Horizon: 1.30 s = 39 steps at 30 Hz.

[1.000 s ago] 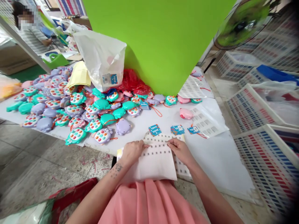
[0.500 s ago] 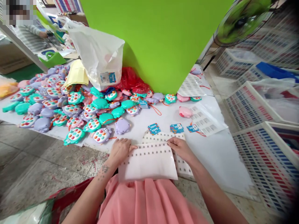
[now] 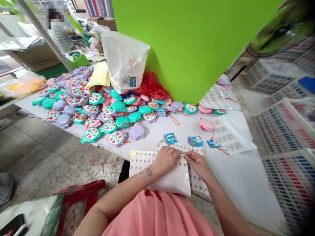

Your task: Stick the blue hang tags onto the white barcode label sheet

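- The upper right corner of a dotted sheet [image 3: 142, 160] is pinched by the right hand [image 3: 197, 164].
- The left hand [image 3: 168, 160] is laid over that sheet, fingers bent; whether anything is gripped cannot be told.
- A second sheet [image 3: 197, 178] is partly covered, at the table's [image 3: 228, 173] near edge.
- Blue tags [image 3: 170, 139] are spread just beyond.
- Farther left, toys [image 3: 118, 106] are heaped.

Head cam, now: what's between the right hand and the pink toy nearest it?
From the right hand: upper edge of the lower dotted sheet, middle blue tags, then bare tabletop before the pink toy. Shows in the head view.
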{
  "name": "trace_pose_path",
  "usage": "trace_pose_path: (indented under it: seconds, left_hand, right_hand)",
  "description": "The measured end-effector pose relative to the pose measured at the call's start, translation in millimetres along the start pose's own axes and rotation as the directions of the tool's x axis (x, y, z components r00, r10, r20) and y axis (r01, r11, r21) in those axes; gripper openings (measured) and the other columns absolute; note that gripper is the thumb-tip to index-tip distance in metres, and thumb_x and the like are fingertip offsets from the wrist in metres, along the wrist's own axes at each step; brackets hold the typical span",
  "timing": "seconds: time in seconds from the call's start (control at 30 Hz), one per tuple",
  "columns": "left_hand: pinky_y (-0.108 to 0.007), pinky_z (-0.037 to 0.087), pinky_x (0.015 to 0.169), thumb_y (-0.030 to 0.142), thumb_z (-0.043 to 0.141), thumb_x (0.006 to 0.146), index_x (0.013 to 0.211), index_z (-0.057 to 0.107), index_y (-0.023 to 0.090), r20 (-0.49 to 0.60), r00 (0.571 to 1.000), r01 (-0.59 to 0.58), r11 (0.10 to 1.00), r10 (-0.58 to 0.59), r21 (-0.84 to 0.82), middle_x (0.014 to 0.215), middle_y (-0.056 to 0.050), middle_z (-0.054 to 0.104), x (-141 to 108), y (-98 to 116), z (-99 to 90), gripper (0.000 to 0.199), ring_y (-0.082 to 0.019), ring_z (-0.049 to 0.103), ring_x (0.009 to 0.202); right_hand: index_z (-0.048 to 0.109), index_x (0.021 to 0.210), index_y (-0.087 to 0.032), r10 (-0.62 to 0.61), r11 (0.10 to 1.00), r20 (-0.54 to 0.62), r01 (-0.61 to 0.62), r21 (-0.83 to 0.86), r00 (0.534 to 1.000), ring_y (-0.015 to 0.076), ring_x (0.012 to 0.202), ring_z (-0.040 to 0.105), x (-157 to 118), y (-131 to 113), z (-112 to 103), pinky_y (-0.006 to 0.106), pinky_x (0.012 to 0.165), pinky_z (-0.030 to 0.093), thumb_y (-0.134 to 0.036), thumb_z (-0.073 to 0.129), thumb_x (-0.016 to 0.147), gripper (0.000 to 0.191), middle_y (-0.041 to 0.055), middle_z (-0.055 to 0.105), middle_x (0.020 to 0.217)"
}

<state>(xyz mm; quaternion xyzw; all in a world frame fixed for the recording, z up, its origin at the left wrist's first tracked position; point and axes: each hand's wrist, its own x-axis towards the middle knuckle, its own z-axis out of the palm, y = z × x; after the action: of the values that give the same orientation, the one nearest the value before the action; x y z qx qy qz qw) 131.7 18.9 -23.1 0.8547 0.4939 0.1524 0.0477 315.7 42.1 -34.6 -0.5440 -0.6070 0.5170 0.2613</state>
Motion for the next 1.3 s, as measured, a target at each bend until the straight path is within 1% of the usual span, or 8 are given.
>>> trace_pose_path:
  seconds: [0.23, 0.33, 0.43, 0.57, 0.77, 1.03, 1.13, 1.3]
  left_hand:
    - [-0.031, 0.042, 0.07, 0.034, 0.043, 0.092, 0.083, 0.058, 0.017, 0.095, 0.989, 0.12, 0.991, -0.113, -0.066, 0.082, -0.005, 0.062, 6.3, -17.3, 19.5, 0.024, -0.019, 0.057, 0.079]
    - [-0.029, 0.042, 0.071, 0.032, 0.044, 0.092, 0.083, 0.059, 0.018, 0.074, 0.986, 0.155, 0.979, -0.146, -0.132, 0.082, -0.004, 0.063, 4.7, -19.5, 19.9, 0.022, -0.018, 0.058, 0.08]
    - [-0.029, 0.042, 0.072, 0.031, 0.042, 0.093, 0.085, 0.059, 0.019, 0.041, 0.986, 0.164, 0.97, -0.16, -0.182, 0.082, -0.003, 0.064, 4.5, -19.2, 17.4, 0.023, -0.017, 0.058, 0.08]
    - [-0.028, 0.042, 0.069, 0.031, 0.039, 0.093, 0.081, 0.06, 0.018, 0.036, 0.983, 0.182, 0.965, -0.179, -0.191, 0.08, -0.003, 0.064, 5.7, -17.4, 15.9, 0.027, -0.016, 0.059, 0.077]
    - [-0.029, 0.042, 0.066, 0.029, 0.036, 0.093, 0.078, 0.059, 0.018, 0.002, 0.983, 0.182, 0.971, -0.184, -0.154, 0.076, -0.004, 0.063, 5.8, -15.2, 17.9, 0.029, -0.017, 0.059, 0.073]
    - [-0.029, 0.042, 0.065, 0.028, 0.035, 0.093, 0.077, 0.058, 0.018, 0.038, 0.979, 0.206, 0.969, -0.202, -0.139, 0.076, -0.004, 0.064, 7.7, -15.7, 18.2, 0.03, -0.017, 0.06, 0.073]
    - [-0.029, 0.042, 0.065, 0.029, 0.035, 0.093, 0.078, 0.059, 0.018, 0.063, 0.973, 0.228, 0.964, -0.221, -0.135, 0.077, -0.004, 0.064, 8.5, -15.8, 18.4, 0.03, -0.017, 0.06, 0.073]
    - [-0.031, 0.044, 0.069, 0.026, 0.037, 0.092, 0.08, 0.059, 0.018, 0.018, 0.981, 0.193, 0.974, -0.192, -0.12, 0.079, -0.005, 0.063, 5.5, -14.3, 20.2, 0.026, -0.018, 0.059, 0.077]
  right_hand:
    - [0.065, 0.081, -0.018, -0.038, 0.993, -0.103, 0.027, -0.111, 0.994, 0.019, 0.074, 0.059, 1.8, 6.4, -3.3, 0.032, 0.07, 0.045, -0.036, 0.056, 0.074, 0.021, 0.0041, 0.067, 0.077]
    - [0.064, 0.089, -0.018, -0.016, 0.997, -0.179, 0.003, -0.075, 0.984, 0.0177, 0.072, 0.06, 1.5, 10.3, -10.3, 0.031, 0.069, 0.047, -0.033, 0.057, 0.071, 0.024, 0.0037, 0.066, 0.078]
    - [0.063, 0.093, -0.018, -0.005, 0.999, -0.162, -0.002, -0.045, 0.987, 0.0166, 0.072, 0.059, -0.5, 11.6, -17.5, 0.029, 0.067, 0.047, -0.033, 0.056, 0.074, 0.025, 0.0036, 0.066, 0.079]
    - [0.066, 0.092, -0.019, -0.128, 0.982, -0.18, 0.1, -0.158, 0.975, 0.0171, 0.076, 0.058, -2.4, 7.4, -16.6, 0.03, 0.068, 0.047, -0.032, 0.052, 0.08, 0.023, 0.0045, 0.064, 0.082]
    - [0.067, 0.104, -0.024, -0.422, 0.774, -0.093, 0.305, -0.554, 0.902, 0.0208, 0.09, 0.054, -4.1, -4.2, 6.1, 0.036, 0.081, 0.044, -0.024, 0.049, 0.086, 0.025, 0.007, 0.059, 0.092]
    - [0.063, 0.111, -0.027, -0.499, 0.531, 0.003, 0.308, -0.79, 0.867, 0.0237, 0.092, 0.05, -14.3, -3.3, 15.5, 0.039, 0.083, 0.04, -0.017, 0.042, 0.09, 0.031, 0.0085, 0.061, 0.097]
    - [0.065, 0.099, -0.025, -0.516, 0.568, -0.04, 0.307, -0.763, 0.855, 0.0244, 0.094, 0.05, -15.4, -3.0, 18.5, 0.041, 0.085, 0.039, -0.018, 0.044, 0.089, 0.025, 0.0085, 0.062, 0.1]
    - [0.058, 0.089, -0.021, -0.452, 0.824, -0.199, 0.321, -0.467, 0.87, 0.0215, 0.1, 0.052, -7.0, -9.5, 10.2, 0.04, 0.09, 0.042, -0.025, 0.045, 0.088, 0.014, 0.0086, 0.059, 0.102]
